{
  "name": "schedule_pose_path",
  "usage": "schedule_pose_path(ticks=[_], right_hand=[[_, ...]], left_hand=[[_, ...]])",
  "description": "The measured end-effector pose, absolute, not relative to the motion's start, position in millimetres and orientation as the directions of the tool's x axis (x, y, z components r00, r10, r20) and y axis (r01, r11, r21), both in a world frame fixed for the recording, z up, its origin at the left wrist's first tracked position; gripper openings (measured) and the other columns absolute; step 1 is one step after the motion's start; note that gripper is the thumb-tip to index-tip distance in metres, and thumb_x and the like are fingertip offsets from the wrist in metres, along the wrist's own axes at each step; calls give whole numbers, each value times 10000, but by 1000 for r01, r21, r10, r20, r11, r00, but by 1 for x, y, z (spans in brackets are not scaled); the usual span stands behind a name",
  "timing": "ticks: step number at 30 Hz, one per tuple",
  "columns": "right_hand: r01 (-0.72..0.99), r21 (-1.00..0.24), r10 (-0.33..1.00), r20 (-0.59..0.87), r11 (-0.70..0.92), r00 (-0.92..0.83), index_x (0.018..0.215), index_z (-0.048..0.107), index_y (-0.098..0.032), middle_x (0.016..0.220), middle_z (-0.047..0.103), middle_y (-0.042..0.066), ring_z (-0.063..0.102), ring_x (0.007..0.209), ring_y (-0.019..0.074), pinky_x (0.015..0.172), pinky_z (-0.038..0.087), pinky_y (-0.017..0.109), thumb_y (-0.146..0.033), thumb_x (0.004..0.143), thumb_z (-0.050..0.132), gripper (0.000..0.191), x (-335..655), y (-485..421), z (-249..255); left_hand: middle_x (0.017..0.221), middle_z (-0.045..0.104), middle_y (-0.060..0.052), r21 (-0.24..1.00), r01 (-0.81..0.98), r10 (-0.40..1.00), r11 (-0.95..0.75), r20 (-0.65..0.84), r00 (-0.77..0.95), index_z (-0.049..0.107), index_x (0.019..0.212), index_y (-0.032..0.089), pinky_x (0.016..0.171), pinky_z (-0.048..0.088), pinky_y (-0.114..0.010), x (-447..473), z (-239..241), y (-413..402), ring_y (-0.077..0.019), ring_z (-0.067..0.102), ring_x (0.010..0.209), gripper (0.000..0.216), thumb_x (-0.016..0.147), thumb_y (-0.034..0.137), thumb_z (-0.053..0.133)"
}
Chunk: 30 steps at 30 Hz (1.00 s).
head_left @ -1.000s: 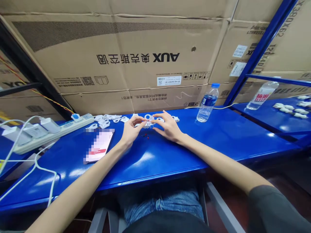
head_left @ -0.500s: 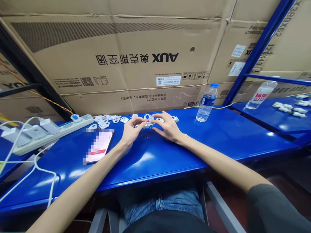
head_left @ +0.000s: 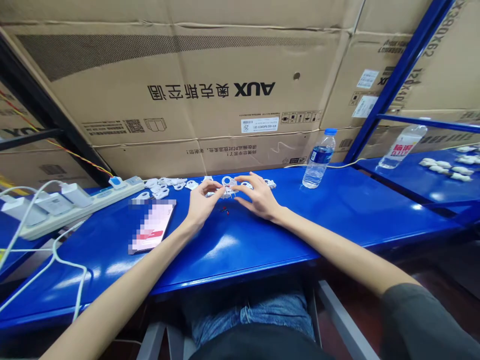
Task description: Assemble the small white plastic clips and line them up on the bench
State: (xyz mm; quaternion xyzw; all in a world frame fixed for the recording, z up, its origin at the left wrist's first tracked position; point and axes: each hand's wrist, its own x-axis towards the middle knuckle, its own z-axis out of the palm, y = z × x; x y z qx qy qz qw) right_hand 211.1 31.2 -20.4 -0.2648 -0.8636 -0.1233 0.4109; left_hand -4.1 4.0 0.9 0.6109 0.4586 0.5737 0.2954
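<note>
A small white plastic part with a ring at its top [head_left: 227, 180] is held between my two hands over the blue table [head_left: 240, 255]. My left hand [head_left: 202, 201] pinches it from the left with thumb and forefinger. From the right, my right hand [head_left: 259, 197] grips the same part with thumb and fingers curved round it. Just below, small red and dark pieces [head_left: 225, 211] lie on the tabletop, or hang from the part by thin wires; I cannot tell which. More white plastic parts [head_left: 165, 186] lie to the left, and a few others show behind my hands.
A phone-like flat object [head_left: 155, 227], partly blurred out, lies left of my left forearm. A power strip [head_left: 101, 202] with chargers and white cables fills the left side. A water bottle [head_left: 319, 159] stands at back right. Cardboard boxes [head_left: 210, 60] wall off the back.
The small red and dark pieces beneath the white part have shifted slightly and sit closer together. My hands keep nearly the same place and grip.
</note>
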Motion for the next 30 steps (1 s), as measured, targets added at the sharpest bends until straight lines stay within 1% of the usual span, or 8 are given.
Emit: schedule_pose_path(ticks=[4, 10, 13, 17, 22, 24, 27, 30], right_hand=[[550, 4, 352, 764, 835, -540, 1281, 698, -241, 1397, 673, 118, 621, 1325, 250, 1216, 436, 563, -306, 1033, 624, 267, 210, 29, -20], [542, 15, 340, 765, 840, -547, 1295, 699, -256, 1405, 674, 122, 618, 1331, 257, 1222, 439, 541, -305, 1029, 637, 278, 209, 28, -20], [541, 26, 330, 768, 841, -549, 1293, 697, -263, 1405, 673, 109, 622, 1322, 251, 1212, 450, 543, -311, 1039, 620, 270, 208, 28, -21], [535, 36, 320, 767, 844, -556, 1304, 693, -241, 1397, 677, 118, 627, 1312, 250, 1210, 451, 538, -309, 1048, 607, 278, 208, 27, -20], [559, 27, 355, 746, 829, -563, 1299, 700, -256, 1396, 684, 115, 637, 1294, 264, 1201, 458, 533, -325, 1038, 628, 279, 208, 27, -20], [570, 43, 349, 753, 820, -558, 1287, 703, -239, 1385, 689, 121, 641, 1277, 269, 1179, 474, 531, -321, 1038, 626, 273, 209, 28, -21], [581, 68, 323, 776, 811, -542, 1244, 720, -199, 1357, 698, 134, 654, 1225, 276, 1130, 505, 513, -313, 1031, 636, 255, 209, 30, -22], [591, 63, 335, 773, 804, -539, 1234, 724, -210, 1353, 697, 122, 650, 1201, 273, 1111, 511, 498, -331, 1027, 644, 252, 209, 31, -22]], left_hand=[[859, 711, -24, 905, 238, 922, -353, 380, -75, 687, 812, 193, 850, 522, -361, -5, 0, 3, -199, 657, 837, 334, 750, 483, 841], [800, 691, -13, 948, 202, 962, -245, 264, -74, 676, 818, 197, 637, 469, -291, -4, 2, 2, -178, 629, 750, 439, 674, 553, 889], [837, 702, -24, 959, 169, 967, -229, 244, -73, 688, 850, 198, 591, 450, -266, -3, 3, 2, -194, 654, 803, 456, 650, 546, 903], [879, 727, -47, 968, 144, 974, -204, 215, -65, 711, 874, 202, 588, 464, -257, -3, 4, 1, -230, 685, 894, 469, 623, 543, 912], [870, 734, -64, 954, 182, 962, -238, 257, -92, 695, 887, 200, 529, 431, -246, -5, 0, 3, -237, 695, 854, 481, 637, 553, 907], [869, 738, -71, 946, 200, 954, -254, 278, -107, 697, 885, 203, 511, 428, -248, -6, -2, 3, -245, 699, 847, 465, 653, 554, 896], [859, 738, -72, 931, 234, 943, -282, 313, -110, 718, 858, 207, 510, 452, -263, -7, -3, 4, -242, 691, 820, 404, 696, 546, 865], [872, 744, -69, 914, 268, 939, -304, 335, -76, 740, 836, 215, 531, 486, -273, -8, -2, 3, -232, 685, 816, 343, 752, 538, 819]])
